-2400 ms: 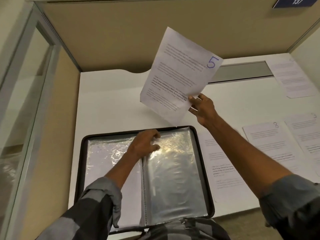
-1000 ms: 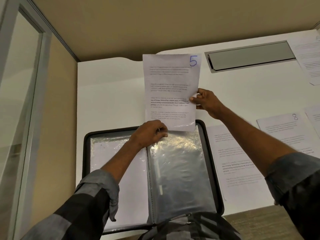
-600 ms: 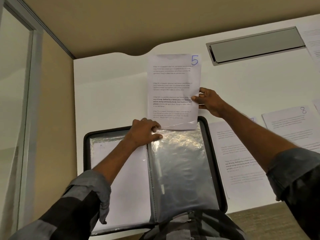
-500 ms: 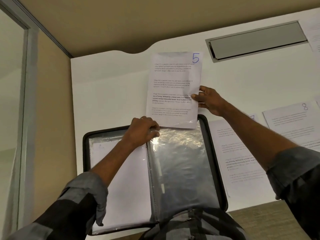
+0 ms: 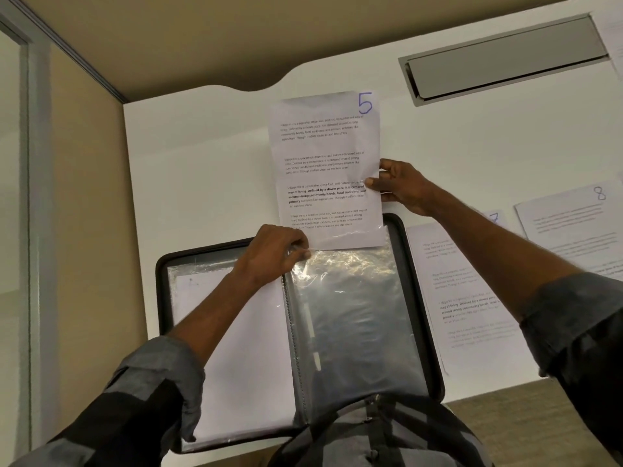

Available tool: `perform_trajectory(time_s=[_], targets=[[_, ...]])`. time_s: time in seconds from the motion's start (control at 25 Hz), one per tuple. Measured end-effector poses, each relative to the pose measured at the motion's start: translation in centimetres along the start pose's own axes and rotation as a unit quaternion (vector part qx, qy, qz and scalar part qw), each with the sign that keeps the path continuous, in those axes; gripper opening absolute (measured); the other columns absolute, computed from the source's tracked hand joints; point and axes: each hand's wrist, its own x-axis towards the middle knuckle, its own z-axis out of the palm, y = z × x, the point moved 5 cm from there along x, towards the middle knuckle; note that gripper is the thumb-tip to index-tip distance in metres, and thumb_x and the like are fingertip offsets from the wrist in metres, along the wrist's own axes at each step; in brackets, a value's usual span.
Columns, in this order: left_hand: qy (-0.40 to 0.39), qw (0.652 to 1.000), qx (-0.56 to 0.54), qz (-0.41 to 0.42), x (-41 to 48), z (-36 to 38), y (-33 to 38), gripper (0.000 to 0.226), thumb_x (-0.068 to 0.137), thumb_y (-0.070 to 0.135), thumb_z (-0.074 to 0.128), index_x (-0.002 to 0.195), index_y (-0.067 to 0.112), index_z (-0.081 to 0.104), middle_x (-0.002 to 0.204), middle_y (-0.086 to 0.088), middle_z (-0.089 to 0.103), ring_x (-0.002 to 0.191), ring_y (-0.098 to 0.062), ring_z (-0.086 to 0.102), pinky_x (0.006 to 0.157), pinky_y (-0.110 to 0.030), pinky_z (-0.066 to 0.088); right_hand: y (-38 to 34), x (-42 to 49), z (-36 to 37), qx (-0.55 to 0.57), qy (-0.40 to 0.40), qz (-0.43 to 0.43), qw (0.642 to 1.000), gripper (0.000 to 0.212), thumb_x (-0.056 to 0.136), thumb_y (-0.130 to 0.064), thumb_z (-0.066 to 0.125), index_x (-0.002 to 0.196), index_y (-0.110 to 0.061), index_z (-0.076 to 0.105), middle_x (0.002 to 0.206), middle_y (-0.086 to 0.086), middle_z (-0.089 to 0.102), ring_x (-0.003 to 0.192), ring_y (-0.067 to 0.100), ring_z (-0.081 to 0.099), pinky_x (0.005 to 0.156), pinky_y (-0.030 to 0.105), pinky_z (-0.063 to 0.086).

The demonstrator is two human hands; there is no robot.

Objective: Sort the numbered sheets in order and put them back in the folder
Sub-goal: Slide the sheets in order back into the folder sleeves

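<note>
Head view: an open black folder (image 5: 162, 298) lies on the white desk (image 5: 202, 163) in the lower middle of the frame, its bottom edge hidden by the person's shirt. Its left page holds a white sheet (image 5: 242, 348) under clear film. Its right page is a glossy plastic sleeve (image 5: 354, 315) with nothing showing through most of it.

The sheet marked 5 (image 5: 327, 170) stands upright in the centre of the frame, above the folder's right page, with the blue numeral at its upper right corner. Its bottom edge is at the top of the plastic sleeve, and a shiny strip of film overlaps that edge.

The right hand (image 5: 401, 187) pinches the sheet's right edge about halfway up, thumb on the printed face and fingers behind. The left hand (image 5: 273, 254) sits at the sleeve's upper left corner, beside the folder's spine, with its fingers curled and pinching the film at the sleeve's opening.

To the right of the folder, a sheet marked 7 (image 5: 465, 291) lies flat, partly crossed by the right forearm. A sheet marked 8 (image 5: 573, 224) lies further right, near the frame's edge. Another printed sheet (image 5: 615, 35) is cut off at the upper right corner; its number cannot be read. A grey metal cable flap (image 5: 505, 59) is set into the desk at upper right. Tan partition panels (image 5: 87, 197) close in the desk at the left and top.
</note>
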Motion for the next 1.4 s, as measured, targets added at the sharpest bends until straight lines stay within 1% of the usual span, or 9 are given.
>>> perform_trajectory(time_s=[0.24,0.48,0.68,0.8,0.92,1.0,1.12,1.28,1.4], targets=[[-0.084,0.996,-0.036,-0.016,0.0,1.0,-1.1,0.016,0.100,0.044,0.061,0.099,0.028,0.057,0.087,0.016,0.063,0.073,-0.002,0.060,0.085,-0.031,0.045,0.2,0.3,0.6,-0.016,-0.014,0.007,1.000,0.040,0.097,-0.009,0.066,0.136,-0.010,0.059,0.122,0.005,0.074,0.111,0.022,0.071,0.091,0.036,0.060],[0.151,0.920,-0.296,-0.209,-1.0,0.1,-4.4,0.044,0.092,0.020,0.076,0.131,0.016,0.057,0.119,0.001,0.062,0.095,-0.014,0.063,0.083,-0.017,0.051,1.5,-0.1,0.6,0.002,-0.033,0.030,0.999,0.046,0.097,-0.009,0.066,0.141,-0.010,0.055,0.124,0.007,0.073,0.115,0.025,0.070,0.094,0.039,0.059],[0.131,0.851,-0.419,-0.288,0.1,0.4,-4.9,0.077,0.091,0.016,0.078,0.154,0.018,0.034,0.131,0.002,0.062,0.111,-0.010,0.065,0.090,-0.021,0.057,1.9,-0.6,1.4,-0.024,-0.073,0.064,0.995,0.044,0.096,-0.009,0.068,0.138,-0.010,0.057,0.126,0.007,0.072,0.116,0.025,0.069,0.093,0.038,0.059],[0.110,0.868,-0.398,-0.275,0.8,0.6,-5.1,0.061,0.089,0.008,0.077,0.143,0.010,0.048,0.132,-0.008,0.067,0.115,-0.018,0.067,0.101,-0.036,0.056,2.0,-1.0,1.5,-0.090,-0.078,0.072,0.990,0.044,0.094,-0.012,0.072,0.135,-0.007,0.058,0.121,0.006,0.074,0.112,0.025,0.071,0.088,0.036,0.061],[0.107,0.877,-0.393,-0.254,0.6,0.7,-4.8,0.057,0.089,0.005,0.077,0.139,0.008,0.052,0.131,-0.009,0.067,0.112,-0.016,0.067,0.097,-0.026,0.056,-0.9,0.1,0.4,-0.147,0.043,0.005,0.988,0.047,0.091,-0.016,0.076,0.133,-0.008,0.056,0.115,0.004,0.071,0.103,0.022,0.069,0.085,0.035,0.059],[0.104,0.883,-0.390,-0.241,0.5,0.9,-4.9,0.057,0.088,0.006,0.078,0.139,0.010,0.052,0.131,-0.007,0.068,0.114,-0.017,0.067,0.099,-0.027,0.055,-4.8,1.5,0.3,-0.280,0.110,-0.100,0.948,0.056,0.092,-0.020,0.076,0.141,-0.012,0.051,0.130,0.006,0.064,0.107,0.021,0.066,0.090,0.023,0.054],[0.101,0.887,-0.385,-0.235,0.3,1.3,-4.9,0.058,0.087,0.009,0.079,0.138,0.012,0.052,0.130,-0.004,0.068,0.116,-0.016,0.067,0.104,-0.035,0.053,-10.2,4.2,3.5,-0.450,0.029,-0.202,0.869,0.063,0.096,-0.023,0.071,0.152,-0.017,0.043,0.149,0.003,0.052,0.128,0.021,0.055,0.098,0.014,0.041],[0.110,0.879,-0.401,-0.235,0.0,1.5,-4.3,0.061,0.089,0.007,0.077,0.142,0.013,0.048,0.129,-0.003,0.067,0.114,-0.014,0.067,0.103,-0.036,0.054,-12.4,8.0,8.8,-0.618,-0.150,-0.144,0.758,0.045,0.099,-0.021,0.066,0.142,-0.021,0.054,0.135,0.005,0.064,0.114,0.021,0.062,0.095,0.028,0.044],[0.181,0.886,-0.363,-0.224,-1.6,1.2,-3.4,0.070,0.092,0.009,0.074,0.151,0.017,0.038,0.132,-0.001,0.061,0.116,-0.010,0.063,0.100,-0.024,0.054,-11.5,9.7,10.1,-0.666,-0.190,-0.107,0.713,0.033,0.099,-0.021,0.065,0.132,-0.021,0.063,0.128,0.007,0.067,0.113,0.026,0.063,0.094,0.036,0.047]])
